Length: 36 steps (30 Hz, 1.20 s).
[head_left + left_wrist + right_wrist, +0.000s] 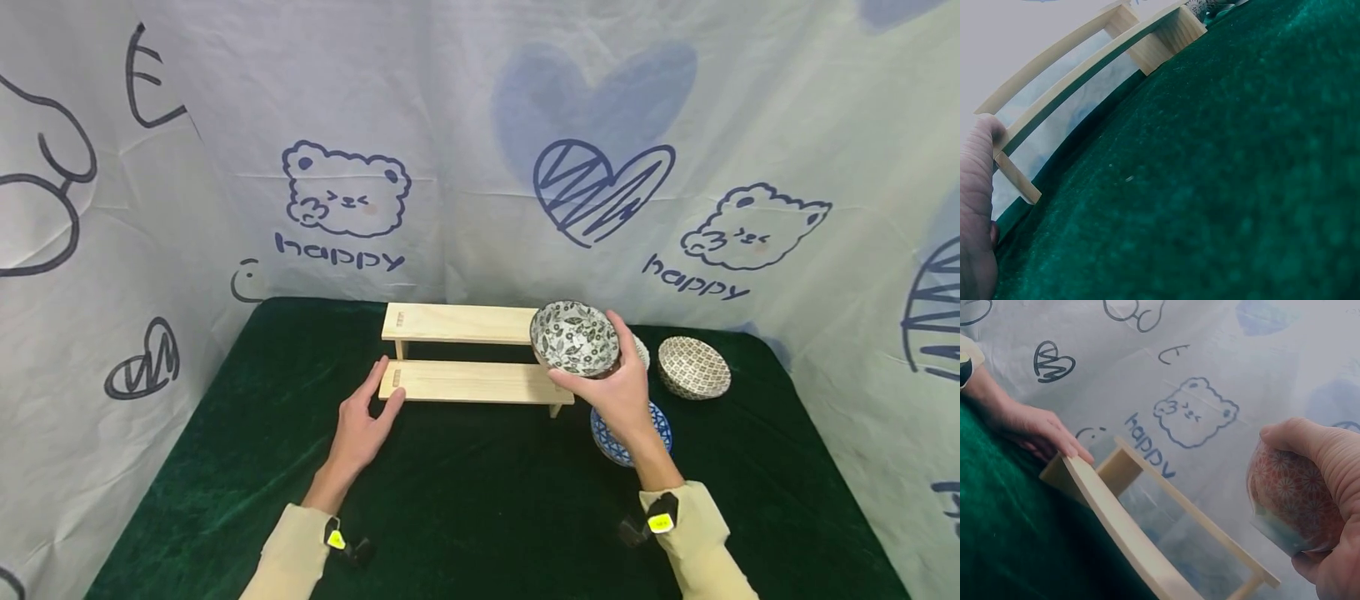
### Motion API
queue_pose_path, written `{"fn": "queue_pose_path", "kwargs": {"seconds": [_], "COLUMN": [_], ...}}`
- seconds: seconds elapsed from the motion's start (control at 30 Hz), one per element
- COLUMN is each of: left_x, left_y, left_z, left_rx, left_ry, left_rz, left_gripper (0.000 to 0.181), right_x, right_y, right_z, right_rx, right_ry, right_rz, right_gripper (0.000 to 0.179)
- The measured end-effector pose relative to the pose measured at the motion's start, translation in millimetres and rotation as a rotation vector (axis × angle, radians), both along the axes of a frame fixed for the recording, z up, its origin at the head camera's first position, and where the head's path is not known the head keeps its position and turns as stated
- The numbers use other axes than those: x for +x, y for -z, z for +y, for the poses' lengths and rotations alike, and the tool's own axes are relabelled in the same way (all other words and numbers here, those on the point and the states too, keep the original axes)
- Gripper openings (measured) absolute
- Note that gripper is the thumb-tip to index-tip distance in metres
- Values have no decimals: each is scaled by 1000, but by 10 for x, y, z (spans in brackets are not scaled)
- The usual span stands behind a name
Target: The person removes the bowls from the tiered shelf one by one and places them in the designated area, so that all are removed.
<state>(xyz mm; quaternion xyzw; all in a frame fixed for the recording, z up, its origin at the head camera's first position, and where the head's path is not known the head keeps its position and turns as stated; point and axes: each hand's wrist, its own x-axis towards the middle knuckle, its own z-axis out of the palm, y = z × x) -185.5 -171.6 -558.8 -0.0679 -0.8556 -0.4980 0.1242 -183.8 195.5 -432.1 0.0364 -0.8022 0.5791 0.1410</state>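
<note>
My right hand (618, 387) grips a bowl (574, 337) by its rim and side, thumb at the front and fingers at the far side. Its inside has a black-and-white floral print and tilts toward the head camera; reddish flowers cover the outside of the bowl (1291, 494) in the right wrist view. It overlaps the right end of a two-tier wooden rack (472, 382). At the rack's left end, my left hand (358, 432) touches the lower board, thumb and forefinger fairly straight and spread. The thumb (985, 134) lies at the board's end; its other fingers are mostly hidden.
Right of the rack, a blue-and-white patterned bowl (611, 440) sits partly under my right forearm. A brown-and-cream patterned bowl (693, 368) stands farther right, and a pale bowl (641, 352) peeks out behind my right hand. Dark green cloth (480, 508) covers the table; a printed curtain (465, 125) hangs behind.
</note>
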Motion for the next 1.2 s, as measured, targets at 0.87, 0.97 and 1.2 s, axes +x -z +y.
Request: {"fn": "queue_pose_path", "kwargs": {"seconds": [0.87,0.97,1.2], "left_x": [-5,-5,-2], "left_y": [8,13,2], "left_z": [13,15,17], "left_rx": [-5,-2,5], "left_ry": [4,2,6], "left_rz": [8,9,11], "left_gripper": [67,67,67], "right_x": [438,501,632], "right_y": [165,185,235], "right_z": [594,697,957], "right_rx": [-27,-32,-80], "right_ry": [176,213,315], "right_rz": [-122,-132,-133], "right_gripper": [115,114,112]}}
